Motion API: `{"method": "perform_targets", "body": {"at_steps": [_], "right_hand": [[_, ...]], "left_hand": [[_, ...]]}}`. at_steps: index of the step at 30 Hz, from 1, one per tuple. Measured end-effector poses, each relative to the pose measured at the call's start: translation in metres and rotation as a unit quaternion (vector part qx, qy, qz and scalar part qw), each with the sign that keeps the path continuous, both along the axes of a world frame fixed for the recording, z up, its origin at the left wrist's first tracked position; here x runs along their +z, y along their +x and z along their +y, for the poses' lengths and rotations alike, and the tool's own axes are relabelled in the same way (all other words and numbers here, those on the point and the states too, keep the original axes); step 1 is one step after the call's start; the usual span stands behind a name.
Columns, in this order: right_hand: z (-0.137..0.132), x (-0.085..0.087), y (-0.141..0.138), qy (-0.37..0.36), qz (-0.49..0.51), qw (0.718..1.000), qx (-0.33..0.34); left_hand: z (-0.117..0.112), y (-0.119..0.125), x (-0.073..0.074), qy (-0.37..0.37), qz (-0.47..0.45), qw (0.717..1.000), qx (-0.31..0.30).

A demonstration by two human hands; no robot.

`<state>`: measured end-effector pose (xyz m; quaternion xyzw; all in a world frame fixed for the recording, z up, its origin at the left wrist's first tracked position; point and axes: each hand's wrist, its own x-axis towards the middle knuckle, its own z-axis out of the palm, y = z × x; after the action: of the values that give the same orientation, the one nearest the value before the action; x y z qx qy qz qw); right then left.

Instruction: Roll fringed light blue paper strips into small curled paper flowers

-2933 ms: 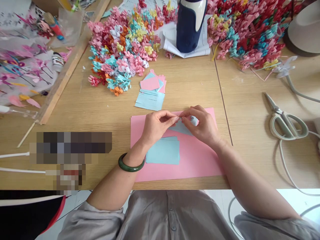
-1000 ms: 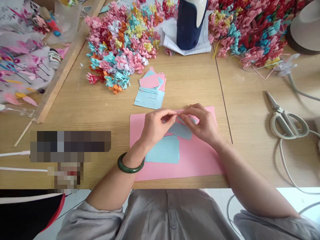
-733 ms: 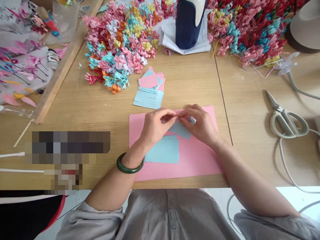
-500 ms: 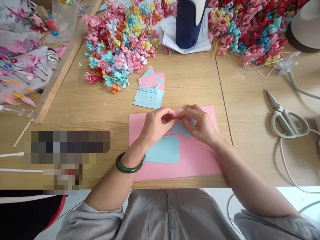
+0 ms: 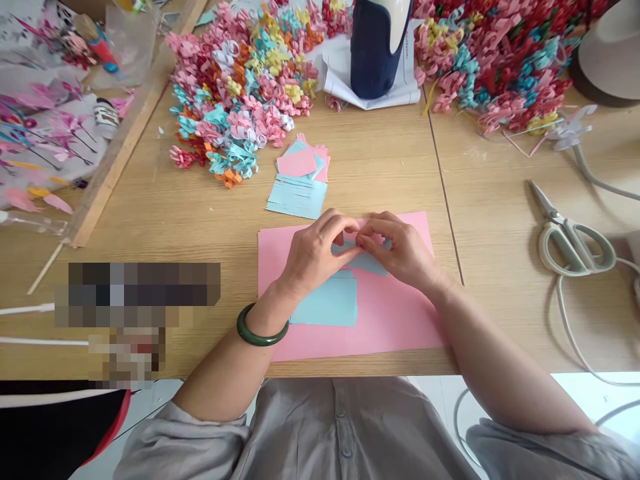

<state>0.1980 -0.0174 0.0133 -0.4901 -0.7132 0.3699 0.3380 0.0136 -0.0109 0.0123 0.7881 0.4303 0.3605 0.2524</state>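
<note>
A light blue paper slip (image 5: 367,261) is held above the pink sheet (image 5: 400,313), its upper edge hidden by fingers. My right hand (image 5: 397,247) pinches that edge between thumb and fingers. My left hand (image 5: 317,253), with a green bangle (image 5: 263,337) at its wrist, has curved fingers and its thumb tip against the same edge, meeting the right fingertips. Below the hands, a small stack of light blue paper slips (image 5: 325,303) lies on the pink sheet. Just beyond the sheet sits a blue slip with cut strips (image 5: 297,195), beside pink slips (image 5: 297,162).
Piles of curled paper flowers (image 5: 245,93) and more paper flowers (image 5: 500,67) fill the back. A dark blue object (image 5: 375,50) stands on white papers. Scissors (image 5: 573,233) and a cable (image 5: 565,327) lie right. A wooden strip (image 5: 120,140) runs along the left.
My left fingers have shifted slightly right and the gap between index finger and thumb has widened. The held blue slip has moved a little to the right.
</note>
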Motion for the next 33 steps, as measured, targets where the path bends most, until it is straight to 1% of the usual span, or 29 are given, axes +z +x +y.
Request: {"method": "perform_targets", "body": {"at_steps": [2, 3, 5, 7, 9, 11, 15, 17, 19, 25, 27, 29, 33], "right_hand": [[0.000, 0.000, 0.000, -0.004, 0.023, 0.999, -0.034], [0.001, -0.001, 0.001, -0.007, 0.040, 0.998, -0.051], [0.002, -0.002, 0.002, -0.017, 0.080, 0.994, -0.077], [0.003, -0.004, 0.002, -0.022, 0.115, 0.989, -0.086], [0.004, -0.007, 0.001, -0.013, 0.139, 0.986, -0.087], [0.004, -0.008, -0.002, -0.003, 0.150, 0.985, -0.086], [0.001, -0.005, -0.007, -0.001, 0.145, 0.985, -0.088], [0.000, -0.003, -0.009, 0.007, 0.131, 0.987, -0.091], [-0.001, -0.003, -0.010, 0.019, 0.118, 0.988, -0.093], [-0.002, -0.006, -0.013, 0.072, 0.070, 0.991, -0.094], [-0.001, -0.006, -0.013, 0.075, 0.049, 0.992, -0.093], [-0.001, -0.004, -0.012, 0.065, 0.036, 0.993, -0.089], [0.001, -0.002, -0.008, 0.022, 0.057, 0.994, -0.090]], "left_hand": [[0.000, 0.001, 0.001, -0.083, -0.078, 0.993, 0.013], [-0.001, 0.002, 0.001, -0.138, -0.124, 0.982, 0.020], [-0.001, 0.003, 0.002, -0.249, -0.208, 0.946, 0.024], [-0.001, 0.004, 0.002, -0.334, -0.266, 0.904, 0.009], [-0.002, 0.006, 0.001, -0.386, -0.305, 0.870, -0.004], [-0.002, 0.007, 0.001, -0.420, -0.335, 0.843, -0.003], [-0.002, 0.007, 0.003, -0.479, -0.361, 0.800, 0.018], [-0.001, 0.006, 0.004, -0.505, -0.357, 0.785, 0.030], [-0.001, 0.005, 0.004, -0.516, -0.351, 0.781, 0.033], [-0.001, 0.006, 0.000, -0.495, -0.341, 0.798, 0.042], [-0.001, 0.007, -0.001, -0.487, -0.337, 0.805, 0.043], [-0.001, 0.006, -0.001, -0.464, -0.325, 0.823, 0.041], [0.001, 0.003, 0.000, -0.386, -0.277, 0.878, 0.054]]}}
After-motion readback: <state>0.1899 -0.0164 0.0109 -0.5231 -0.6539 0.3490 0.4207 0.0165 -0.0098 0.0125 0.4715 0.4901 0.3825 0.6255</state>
